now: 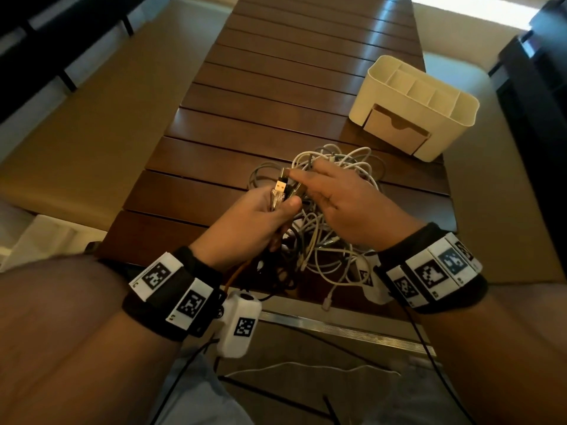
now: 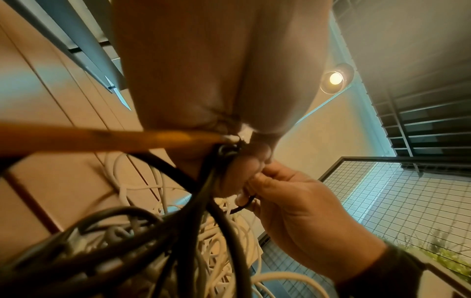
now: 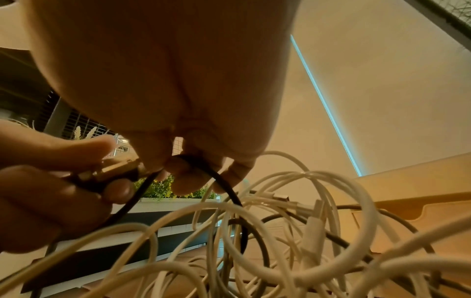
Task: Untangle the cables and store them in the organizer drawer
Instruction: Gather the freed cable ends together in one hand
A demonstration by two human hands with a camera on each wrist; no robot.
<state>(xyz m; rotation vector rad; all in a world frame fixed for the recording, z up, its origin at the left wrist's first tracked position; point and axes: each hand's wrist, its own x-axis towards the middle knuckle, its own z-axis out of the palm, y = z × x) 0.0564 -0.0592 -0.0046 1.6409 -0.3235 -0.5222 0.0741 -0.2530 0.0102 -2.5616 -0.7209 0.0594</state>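
Brown slatted wood forms the table [image 1: 276,96] on which the work lies. Left hand [image 1: 254,223]: raised just above the near end of the table, forearm entering from the lower left, knuckles toward the camera. Its fingers and thumb are curled round a bundle of cable ends, with the USB plugs [image 1: 280,187] standing out of the top of the fist, metal tips pointing up and away from the person. An orange cable [image 2: 109,141] and several black ones [image 2: 178,231] trail down from the underside of the fist toward the wrist.

Centre: the tangle of cables [image 1: 331,216], mostly white with some black, lies heaped on the table between and beneath both hands. One loose white end [image 1: 326,303] hangs over the near table edge.

Right hand [image 1: 343,200]: palm down over the tangle, forearm entering from the lower right, index finger extended leftward to the plug tips. In the right wrist view its fingertips [image 3: 186,177] pinch a thin black cable [image 3: 226,187] close to the left fist.

Far right: the cream organizer [image 1: 414,108] stands on the table, well apart from the hands, its long axis running diagonally. Its drawer [image 1: 395,130] faces the tangle and appears closed.
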